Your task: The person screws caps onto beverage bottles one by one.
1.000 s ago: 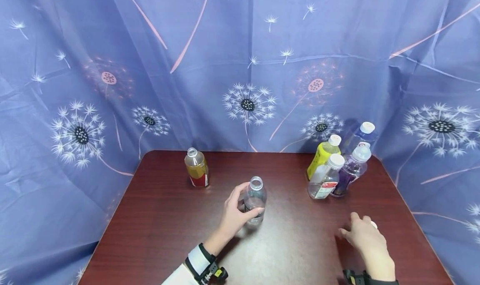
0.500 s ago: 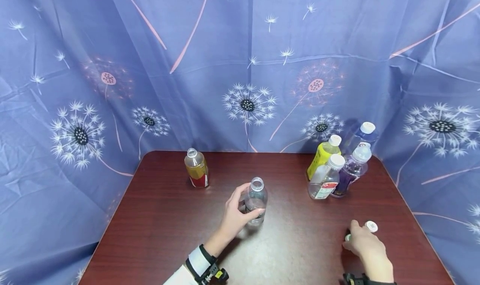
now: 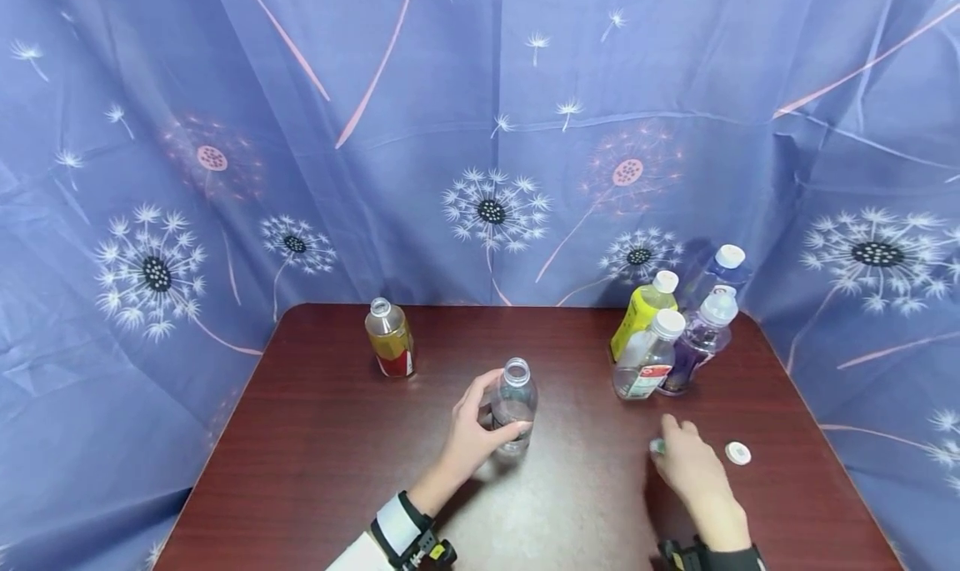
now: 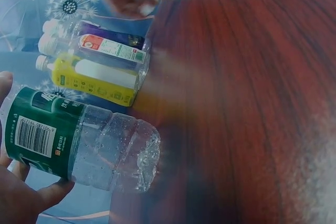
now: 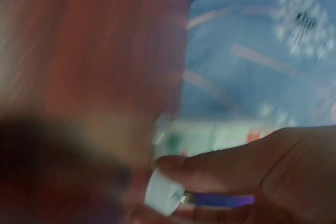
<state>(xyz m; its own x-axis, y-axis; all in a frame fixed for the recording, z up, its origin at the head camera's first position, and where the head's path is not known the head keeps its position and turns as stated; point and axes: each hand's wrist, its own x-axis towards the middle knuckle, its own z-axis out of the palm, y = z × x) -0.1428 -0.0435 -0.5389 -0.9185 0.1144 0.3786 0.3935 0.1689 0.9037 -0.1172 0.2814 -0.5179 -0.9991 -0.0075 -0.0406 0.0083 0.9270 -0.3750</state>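
My left hand (image 3: pixel 474 428) grips a clear plastic bottle (image 3: pixel 516 404) that stands upright near the middle of the table. No cap is on its mouth. The left wrist view shows the bottle's green label (image 4: pixel 47 129) with a barcode, and the fingers around it. Over the right side of the table, my right hand (image 3: pixel 693 464) pinches a small bottle cap (image 5: pixel 164 192) between thumb and finger. That cap looks white in the right wrist view and greenish from the head. A second, white cap (image 3: pixel 738 453) lies on the table to the right of this hand.
At the back right stand capped bottles: a yellow one (image 3: pixel 643 317), a clear one with a red-and-white label (image 3: pixel 645 367), a purple one (image 3: pixel 697 346) and a bluish one (image 3: pixel 716 279). An uncapped bottle with a yellow-red label (image 3: pixel 392 342) stands back left. A blue curtain (image 3: pixel 420 221) hangs behind.
My right hand has picked up a cap from beside the white one and moved left with it, leaving the white cap in view. The left hand and its bottle have hardly moved.
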